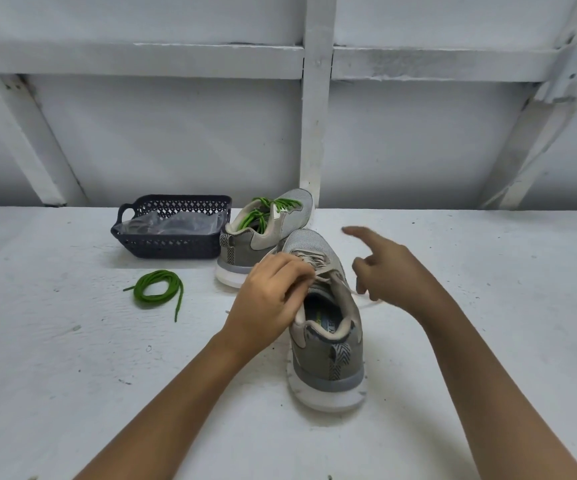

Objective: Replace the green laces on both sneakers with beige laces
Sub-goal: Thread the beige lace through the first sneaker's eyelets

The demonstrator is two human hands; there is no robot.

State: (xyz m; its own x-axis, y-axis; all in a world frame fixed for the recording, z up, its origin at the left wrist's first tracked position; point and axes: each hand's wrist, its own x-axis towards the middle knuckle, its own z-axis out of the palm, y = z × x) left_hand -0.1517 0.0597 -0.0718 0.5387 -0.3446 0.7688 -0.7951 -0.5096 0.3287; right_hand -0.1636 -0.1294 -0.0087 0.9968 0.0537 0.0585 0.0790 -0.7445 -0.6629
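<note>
We see the near sneaker (327,327) standing on the white table (72,375), heel toward us, with a beige lace (318,263) threaded through its eyelets. The left hand (273,294) grips this sneaker from its left side. Its fingers (297,268) are curled over the upper edge, with the tips touching the crossed lace rows. The tips themselves are buried in the lacing, so we can't tell whether they also pinch a strand.

The right hand (392,268) hovers just right of the sneaker and is motion-blurred. Its index finger points away from us and the other fingers are bent inward. A loose beige end runs from the top eyelets under this hand. We can't tell if it is held.

The far sneaker (245,247) sits just behind the near one. Its green lace (263,211) is still threaded, and its sole is partly hidden by the left hand. A loose green lace (157,289) lies coiled on the table to the left, well apart from both hands. The dark basket (173,244) stands beside the far sneaker and holds clear plastic, hard to make out.
</note>
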